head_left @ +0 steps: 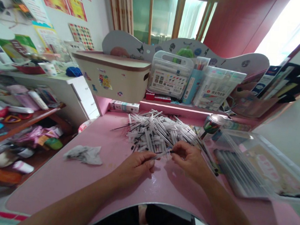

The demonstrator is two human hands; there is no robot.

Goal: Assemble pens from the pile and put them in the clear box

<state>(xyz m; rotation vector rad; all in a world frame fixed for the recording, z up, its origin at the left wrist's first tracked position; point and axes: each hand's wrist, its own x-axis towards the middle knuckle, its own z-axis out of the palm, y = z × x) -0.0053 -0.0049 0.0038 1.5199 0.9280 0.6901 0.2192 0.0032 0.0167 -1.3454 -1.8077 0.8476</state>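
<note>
My left hand (137, 165) is closed round a translucent pen barrel (159, 155), which points to the right between thumb and fingers. In a pinch, my right hand (189, 160) holds a small black pen part (172, 151) close to the barrel's far end. Whether the two pieces touch, I cannot tell. Just beyond both hands lies a loose heap of white and clear pen barrels (161, 128), some with black ends. The inner side of the right hand's grip is partly hidden.
A crumpled tissue (84, 155) lies left on the pink desk (65, 185). At right are a can (212, 125) and an open clear plastic box (243, 174) holding dark, rod-like pieces. A beige lidded bin (118, 81) and a clear marker case (170, 74) stand on the shelf.
</note>
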